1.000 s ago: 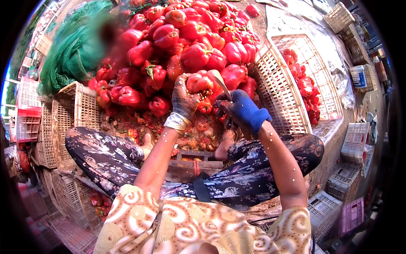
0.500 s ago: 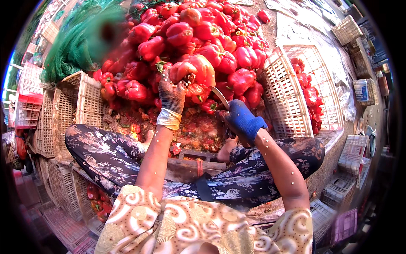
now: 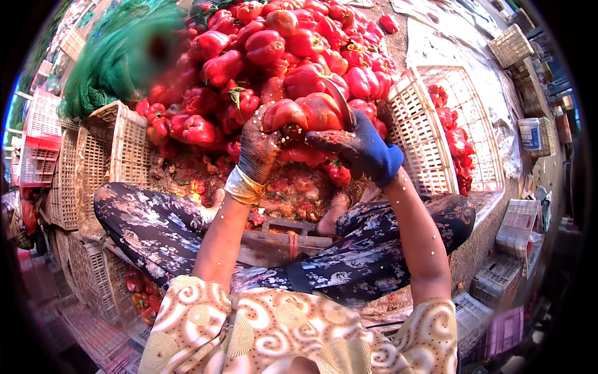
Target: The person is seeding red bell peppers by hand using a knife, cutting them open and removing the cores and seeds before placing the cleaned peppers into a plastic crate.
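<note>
While the left hand [image 3: 258, 146] grasped one side of the held red pepper [image 3: 319, 111] at the centre of the frame, the blue-gloved right hand [image 3: 367, 149] had come up to its other side. Half a second earlier that hand sat lower right, with only the tip of the curved knife [image 3: 341, 105] near the fruit. Now the blade stood along the pepper's right side, thumb laid across the lower face; remaining right fingers appeared clenched on the handle, itself hidden. Judgement: the pepper was braced from both sides, a working grip for the blade. Whether it had cut in, I could not tell.

Surroundings: pepper pile [image 3: 265, 48] crowding the space above the hands; green netting [image 3: 109, 68], upper left; tilted crate [image 3: 420, 131], right, limiting elbow room; another crate [image 3: 131, 138], left.
</note>
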